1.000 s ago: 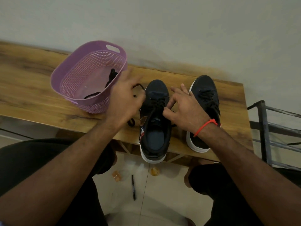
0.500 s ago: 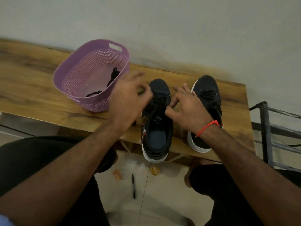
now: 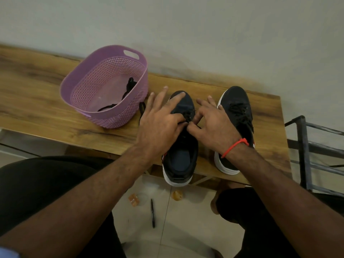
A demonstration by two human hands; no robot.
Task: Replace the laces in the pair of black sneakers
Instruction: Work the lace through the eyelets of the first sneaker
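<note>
1. I count two black sneakers on the bench (image 3: 46, 101): the left sneaker (image 3: 181, 157) just right of the purple basket (image 3: 104, 116), the right sneaker (image 3: 236, 108) beyond it.
2. My two hands meet over the left sneaker: left hand (image 3: 158, 125) and right hand (image 3: 214, 123) both pinch its black lace (image 3: 188, 116), other fingers spread.
3. One basket holds a loose black lace (image 3: 128, 88).

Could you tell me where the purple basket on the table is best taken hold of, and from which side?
Take the purple basket by the oval handle slot in its far rim, coming from above and behind. The slot gives fingers a ready grip; the woven walls flare and offer none. The left hand is nearest but busy at the left sneaker, so free it first.
</note>
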